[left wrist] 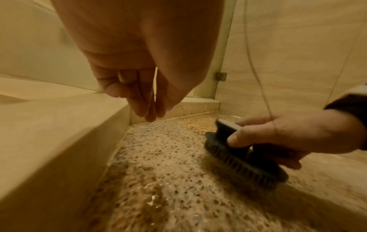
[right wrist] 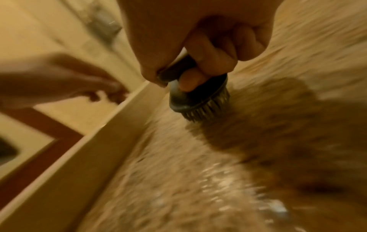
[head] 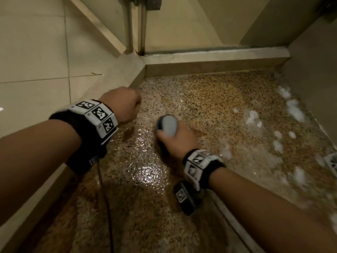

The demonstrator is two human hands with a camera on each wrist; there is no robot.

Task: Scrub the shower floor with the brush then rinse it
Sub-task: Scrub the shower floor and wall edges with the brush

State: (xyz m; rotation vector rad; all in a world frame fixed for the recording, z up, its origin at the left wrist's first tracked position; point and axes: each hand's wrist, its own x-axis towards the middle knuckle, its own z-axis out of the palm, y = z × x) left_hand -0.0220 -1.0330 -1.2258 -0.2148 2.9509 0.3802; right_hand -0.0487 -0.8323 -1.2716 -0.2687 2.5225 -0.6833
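The right hand (head: 179, 138) grips the brush (left wrist: 244, 158) by its handle, bristles down on the wet shower floor (head: 209, 99) near the curb (left wrist: 65, 138). The left hand (left wrist: 139, 94) hangs above the curb, fingers loosely curled, holding nothing.

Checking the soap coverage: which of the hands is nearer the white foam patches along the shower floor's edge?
Right. The right hand grips the brush mid-floor, a short way from the foam patches by the right wall. The left hand hangs empty by the curb on the opposite side.
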